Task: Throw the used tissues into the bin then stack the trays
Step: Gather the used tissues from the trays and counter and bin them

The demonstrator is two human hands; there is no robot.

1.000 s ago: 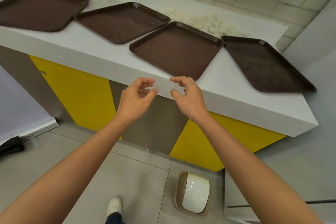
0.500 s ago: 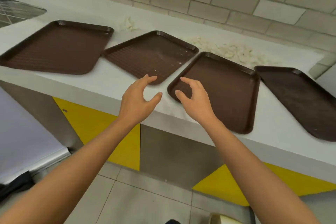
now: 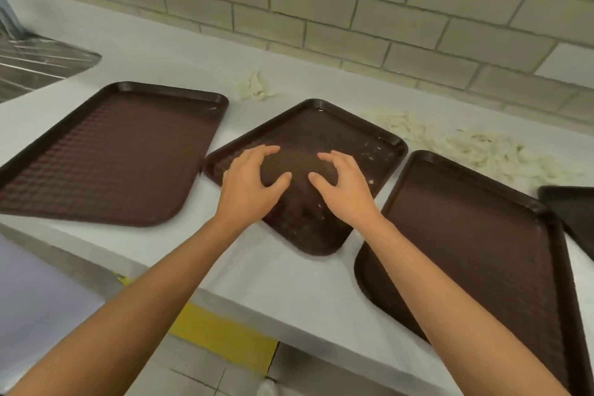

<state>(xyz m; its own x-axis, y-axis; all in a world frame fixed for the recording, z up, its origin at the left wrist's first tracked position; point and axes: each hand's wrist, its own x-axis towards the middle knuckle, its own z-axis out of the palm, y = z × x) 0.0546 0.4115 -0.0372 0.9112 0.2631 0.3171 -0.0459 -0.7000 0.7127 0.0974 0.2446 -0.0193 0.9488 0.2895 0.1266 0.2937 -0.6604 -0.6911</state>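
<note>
- Hands: your left hand (image 3: 247, 185) and right hand (image 3: 344, 190) hover side by side over the middle tray (image 3: 321, 128). Their fingers are spread and half bent, and neither grasps anything. Whether the fingertips touch the tray floor cannot be told.
- Change: a second ago both hands hung in front of the counter edge, and half a second ago they reached its near lip. Now they are well over the counter (image 3: 289, 283). The view has lifted with them, and the bin, then seen on the floor below, has left the picture.
- Meaning: this reads as a reach under way, aimed either at the middle tray or past it to the tissues behind. Nothing has been collected yet.
- Tissues: a small wad (image 3: 255, 87) lies on the counter just behind the gap between the left tray (image 3: 112, 154) and the middle tray. A long scatter of tissues (image 3: 475, 151) runs along the wall behind the right tray (image 3: 466, 235). Pale flecks also dot the middle tray's right side.
- Trays: four brown trays lie singly in a row, none stacked. The middle tray is turned corner-on towards you, and the fourth tray (image 3: 572, 209) shows only a corner at the right edge.
- Surface and room: white counter, metal drainer (image 3: 38, 61) at far left, pale brick wall (image 3: 353, 10) behind, yellow cabinet panel (image 3: 221, 331) beneath.
</note>
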